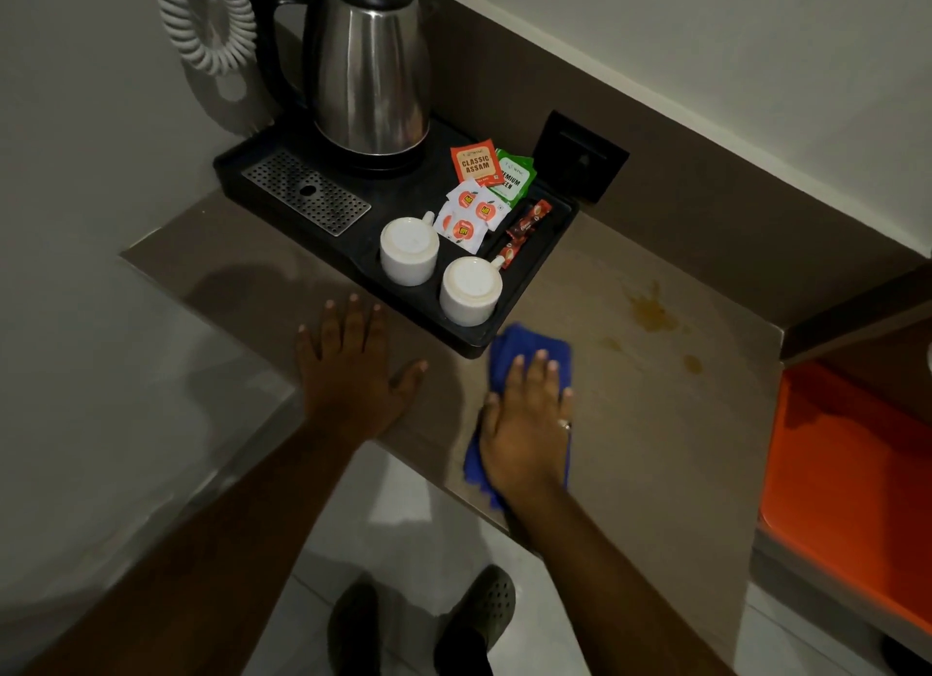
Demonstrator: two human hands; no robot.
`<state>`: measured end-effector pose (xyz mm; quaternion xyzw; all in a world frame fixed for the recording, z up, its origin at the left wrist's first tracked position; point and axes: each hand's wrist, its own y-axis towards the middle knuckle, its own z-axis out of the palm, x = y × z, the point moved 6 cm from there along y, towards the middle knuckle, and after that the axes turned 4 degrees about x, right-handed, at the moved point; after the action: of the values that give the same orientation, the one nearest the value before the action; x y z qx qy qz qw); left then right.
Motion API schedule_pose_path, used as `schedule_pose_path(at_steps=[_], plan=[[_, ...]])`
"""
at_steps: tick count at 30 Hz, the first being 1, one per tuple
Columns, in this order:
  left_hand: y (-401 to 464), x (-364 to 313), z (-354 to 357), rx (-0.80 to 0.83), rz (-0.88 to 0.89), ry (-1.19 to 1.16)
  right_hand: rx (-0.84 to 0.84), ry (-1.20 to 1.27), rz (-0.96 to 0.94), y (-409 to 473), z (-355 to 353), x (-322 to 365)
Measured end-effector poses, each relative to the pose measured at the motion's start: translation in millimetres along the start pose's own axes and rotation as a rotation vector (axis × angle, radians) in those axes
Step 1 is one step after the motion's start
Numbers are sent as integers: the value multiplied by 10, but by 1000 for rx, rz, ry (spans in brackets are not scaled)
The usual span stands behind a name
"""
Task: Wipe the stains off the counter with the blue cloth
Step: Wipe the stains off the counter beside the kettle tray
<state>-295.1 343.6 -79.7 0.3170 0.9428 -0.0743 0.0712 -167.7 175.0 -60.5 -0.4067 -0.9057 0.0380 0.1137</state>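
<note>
Pressing my right hand [527, 423] flat, fingers spread, on the folded blue cloth [509, 357] near the beige counter's [655, 448] front edge, beside the black plastic tray [524, 292]. Orange-brown stains [655, 312] lie farther right. My left hand [353, 372] rests open, palm down.

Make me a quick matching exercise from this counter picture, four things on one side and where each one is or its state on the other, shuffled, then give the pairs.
Things:
1. blue cloth
2. left hand
3. orange-brown stains
4. two white cups

Places or states:
A. upside down on the black tray
B. flat on the bare counter, holding nothing
C. pressed under the right hand
D. on the counter right of the tray, not yet wiped

Pairs: 1-C, 2-B, 3-D, 4-A
</note>
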Motion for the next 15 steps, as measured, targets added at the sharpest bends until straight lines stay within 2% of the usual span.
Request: schedule_pose_path(at_steps=[3,5,7,10,12,15], plan=[[18,4,2,13,-4,-4,120,-98,-325,-362,41,-287],[17,-4,-1,4,2,-15,153,-88,-361,-504,-23,-773],[9,2,0,-4,9,-29,107,-34,-191,-620,-137,-1331],[21,17,11,7,14,-32,16,13,216,-805,-248,-1906],[31,25,17,16,13,-37,-25,13,424,-868,-252,-2000],[34,37,20,18,10,-33,-52,34,619,-714,-262,-1873]])
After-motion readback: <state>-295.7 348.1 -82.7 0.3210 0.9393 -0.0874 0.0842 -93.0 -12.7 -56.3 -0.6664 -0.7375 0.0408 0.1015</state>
